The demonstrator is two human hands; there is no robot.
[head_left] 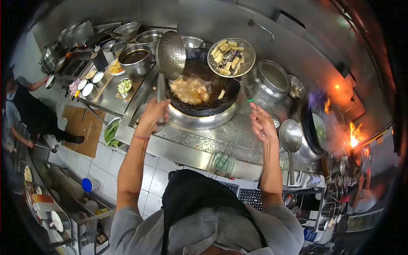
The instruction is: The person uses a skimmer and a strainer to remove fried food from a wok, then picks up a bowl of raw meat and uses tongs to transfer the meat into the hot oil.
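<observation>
My left hand [154, 114] is wrapped round the handle of a large perforated skimmer [171, 55], raised upright at the wok's left edge. My right hand [263, 121] grips the thin handle of a round mesh strainer [232, 58], which has a green band. Pale yellow fried pieces [230, 47] and some dark purple bits lie in the strainer, above the wok's far right side. Below, battered pieces [189, 90] bubble in dark oil in the black wok [204, 111]. A single yellow piece [221, 94] sits apart at the right.
A pot of dark liquid [134, 57] and bowls stand on the left counter. At right are a lidded steel pot [274, 76], another perforated skimmer [290, 136] and a second wok [312, 127] near open flames [353, 135]. A co-worker [36, 106] stands far left.
</observation>
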